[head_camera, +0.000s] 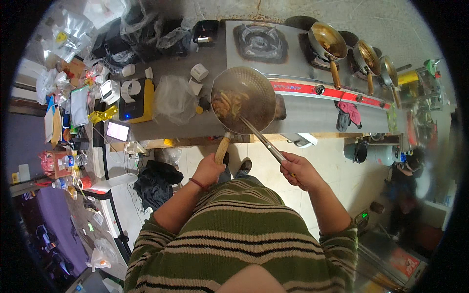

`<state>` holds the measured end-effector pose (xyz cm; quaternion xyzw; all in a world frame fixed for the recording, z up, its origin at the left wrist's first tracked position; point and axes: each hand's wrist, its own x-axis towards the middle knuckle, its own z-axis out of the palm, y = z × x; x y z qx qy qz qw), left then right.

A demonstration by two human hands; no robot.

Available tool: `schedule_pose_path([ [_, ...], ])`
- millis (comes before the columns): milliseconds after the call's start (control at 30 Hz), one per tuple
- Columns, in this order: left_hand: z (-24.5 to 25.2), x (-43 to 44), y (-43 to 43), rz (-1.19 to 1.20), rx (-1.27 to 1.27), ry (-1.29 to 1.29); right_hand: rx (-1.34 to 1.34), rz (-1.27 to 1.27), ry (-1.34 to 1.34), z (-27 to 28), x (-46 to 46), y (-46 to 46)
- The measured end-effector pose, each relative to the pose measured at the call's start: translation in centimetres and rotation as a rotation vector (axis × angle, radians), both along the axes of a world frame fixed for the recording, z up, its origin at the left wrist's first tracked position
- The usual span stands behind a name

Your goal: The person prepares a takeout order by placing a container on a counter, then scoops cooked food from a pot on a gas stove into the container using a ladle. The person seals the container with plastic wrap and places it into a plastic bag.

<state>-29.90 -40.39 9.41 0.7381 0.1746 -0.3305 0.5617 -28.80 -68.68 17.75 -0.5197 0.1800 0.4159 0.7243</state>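
My left hand (209, 169) is closed around the wooden handle of a metal pan (256, 86), which I hold over the steel counter's front part. Cooked food in brown sauce (230, 104) lies at the pan's left side. In my right hand (298, 170) is the handle end of a long metal utensil (264, 141); its tip reaches into the pan beside the food. The kind of tip cannot be made out. Behind the pan, to the right, a gas burner (261, 41) has nothing standing on it.
Several pans with wooden handles, one a frying pan (327, 38), stand on the stove at right. A label printer (137, 100), a plastic bag (175, 99) and a paper roll (199, 72) lie left of my pan. Cloths (349, 114) hang at the stove's front. A person (406, 179) is at far right.
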Motion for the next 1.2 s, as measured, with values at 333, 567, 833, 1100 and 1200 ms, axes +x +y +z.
schedule_pose_path([
  [333,1.7,0.8,0.3,0.053,-0.056,0.031,0.111,-0.163,0.075,-0.6,-1.1,-0.4],
  [567,1.0,0.8,0.9,0.056,0.056,-0.035,0.031,-0.206,0.002,-0.2,-1.4,-1.3],
  [833,-0.9,0.2,2.0,0.136,0.131,-0.034,0.096,-0.274,-0.050,0.4,-1.7,-4.0],
  [1100,0.6,-0.2,3.5,0.242,0.140,-0.018,-0.079,-0.235,-0.075,-2.6,-1.6,-8.3],
  [1200,0.7,-0.4,3.8,0.274,0.146,-0.009,-0.124,-0.194,-0.083,-4.7,-0.9,-8.9],
])
